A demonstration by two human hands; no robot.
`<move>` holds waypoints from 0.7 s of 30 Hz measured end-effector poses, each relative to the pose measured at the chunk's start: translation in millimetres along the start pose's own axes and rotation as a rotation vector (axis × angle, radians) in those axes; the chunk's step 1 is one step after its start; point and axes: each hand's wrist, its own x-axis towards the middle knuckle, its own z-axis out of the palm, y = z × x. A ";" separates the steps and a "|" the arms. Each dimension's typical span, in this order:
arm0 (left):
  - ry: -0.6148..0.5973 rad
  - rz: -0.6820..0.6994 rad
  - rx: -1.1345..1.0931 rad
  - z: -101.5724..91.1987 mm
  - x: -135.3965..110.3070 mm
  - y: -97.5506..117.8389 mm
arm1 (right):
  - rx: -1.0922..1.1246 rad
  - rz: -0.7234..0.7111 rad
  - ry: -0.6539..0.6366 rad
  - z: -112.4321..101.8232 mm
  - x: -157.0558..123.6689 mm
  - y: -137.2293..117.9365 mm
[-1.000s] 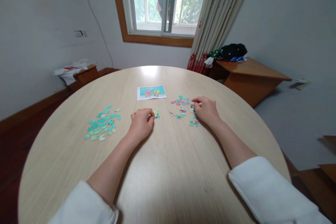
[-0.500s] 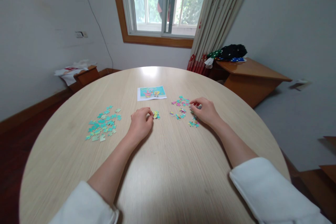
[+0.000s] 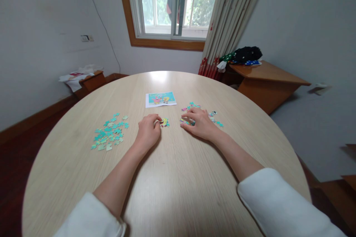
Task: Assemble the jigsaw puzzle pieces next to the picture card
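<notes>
Swinging toward nine o'clock over the past half second, a person's right hand (image 3: 198,123) had moved across the loose puzzle pieces (image 3: 191,104) and exposed more of them (image 3: 218,123) at its three o'clock side, while the left hand (image 3: 148,129) held nearly the same place. With twelve o'clock toward the window (image 3: 174,3), a small joined puzzle section (image 3: 165,122) lay flat on the table (image 3: 178,192) at the left fingertips' three o'clock, right up against them, and at the right fingers' nine o'clock, a short gap away. Left fingers were curled beside the thumb at the section's edge; whether they gripped it could not be told. Right fingers were parted from the thumb, with pieces showing in the gap. Yellow and teal in print, the section was compact and uneven in outline, too small to show a clear long axis. Beyond it, toward twelve o'clock, a creased printed sheet (image 3: 161,99) stretched roughly nine to three, its right end angled slightly toward the window. A scattered teal and pale green pile (image 3: 108,133), thin pieces with knobbed edges, lay at the left hand's nine o'clock. Fine straight grain marked the pale, round tabletop; both sleeves (image 3: 278,200) were white cloth.
</notes>
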 end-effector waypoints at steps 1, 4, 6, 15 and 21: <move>0.002 -0.001 0.000 0.0 0.1 0.0 | -0.008 0.003 -0.011 0.5 0.2 -0.2; -0.008 -0.009 0.004 -0.4 0.3 0.7 | -0.019 0.016 -0.041 1.9 0.7 -0.4; -0.017 -0.014 0.005 -0.9 0.4 1.3 | -0.014 0.026 -0.047 2.6 1.1 -0.5; -0.007 -0.006 0.015 -0.1 0.4 1.1 | 0.024 0.042 -0.067 4.2 3.2 -0.1; -0.014 0.012 0.024 1.2 -0.1 0.0 | 0.018 0.077 -0.095 5.6 4.1 -1.0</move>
